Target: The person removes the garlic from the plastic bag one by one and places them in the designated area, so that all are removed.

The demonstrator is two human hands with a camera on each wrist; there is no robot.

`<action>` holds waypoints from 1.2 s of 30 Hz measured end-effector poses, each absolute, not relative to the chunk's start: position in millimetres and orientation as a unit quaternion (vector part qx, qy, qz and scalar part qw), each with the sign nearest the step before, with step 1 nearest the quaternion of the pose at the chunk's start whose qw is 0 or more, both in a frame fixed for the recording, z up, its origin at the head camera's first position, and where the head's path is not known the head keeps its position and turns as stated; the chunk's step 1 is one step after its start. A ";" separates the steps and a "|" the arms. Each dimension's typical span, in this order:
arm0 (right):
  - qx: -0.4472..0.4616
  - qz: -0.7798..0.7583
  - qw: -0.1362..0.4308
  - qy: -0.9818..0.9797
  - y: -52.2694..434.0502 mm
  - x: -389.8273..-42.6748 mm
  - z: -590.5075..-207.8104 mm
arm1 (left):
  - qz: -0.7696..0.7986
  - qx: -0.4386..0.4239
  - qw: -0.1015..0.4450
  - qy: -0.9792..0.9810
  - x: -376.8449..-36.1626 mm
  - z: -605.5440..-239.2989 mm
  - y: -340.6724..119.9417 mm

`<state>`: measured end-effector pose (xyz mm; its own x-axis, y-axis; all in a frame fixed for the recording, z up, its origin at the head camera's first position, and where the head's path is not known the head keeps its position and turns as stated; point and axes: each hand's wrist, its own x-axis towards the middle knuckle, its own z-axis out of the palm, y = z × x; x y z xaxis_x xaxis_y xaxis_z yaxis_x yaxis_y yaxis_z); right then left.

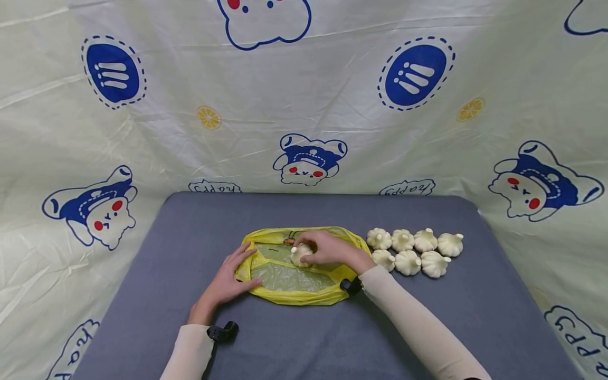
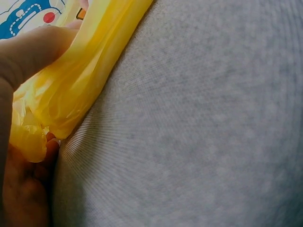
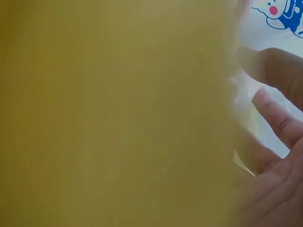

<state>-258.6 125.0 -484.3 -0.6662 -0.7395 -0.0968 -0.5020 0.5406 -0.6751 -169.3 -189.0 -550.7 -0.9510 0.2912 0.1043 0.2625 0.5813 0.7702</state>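
A yellow plastic bag (image 1: pixel 294 298) lies on the table with its mouth spread wide. At its left end my left hand (image 1: pixel 231 275) holds the rim, and in the left wrist view the yellow plastic (image 2: pixel 71 90) passes between thumb and fingers. Over the bag's opening, my right hand (image 1: pixel 330 247) grips a whitish garlic bulb (image 1: pixel 299 255) between thumb and fingers. Yellow plastic (image 3: pixel 118 113) fills most of the right wrist view and hides much of that grip.
Several garlic bulbs (image 1: pixel 407 263) stand in two rows right of the bag, close to my right forearm. A grey-blue cloth (image 1: pixel 285 343) covers the table. Behind it hangs a pale printed sheet (image 1: pixel 332 68).
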 end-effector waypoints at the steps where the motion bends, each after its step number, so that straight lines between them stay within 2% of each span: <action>1: -0.358 -0.316 0.191 0.858 125.3 -258.5 -485.2 | 0.430 0.156 0.017 0.889 -169.5 -550.5 -188.9; 11: -0.355 -0.305 0.171 0.867 126.6 -257.1 -491.0 | 0.425 0.153 0.017 0.892 -169.6 -550.2 -189.1; 20: -0.337 -0.312 0.186 0.869 126.1 -251.3 -492.0 | 0.425 0.149 0.015 0.893 -168.8 -550.4 -187.7; 36: -0.334 -0.396 0.146 0.843 132.6 -239.4 -480.9 | 0.424 0.140 0.023 0.894 -167.9 -548.5 -186.6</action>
<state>-239.4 132.6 -480.9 -0.7342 -0.6787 0.0174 -0.4472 0.4640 -0.7647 -167.9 -186.6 -548.5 -0.9597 0.2700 0.0783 0.2315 0.6009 0.7651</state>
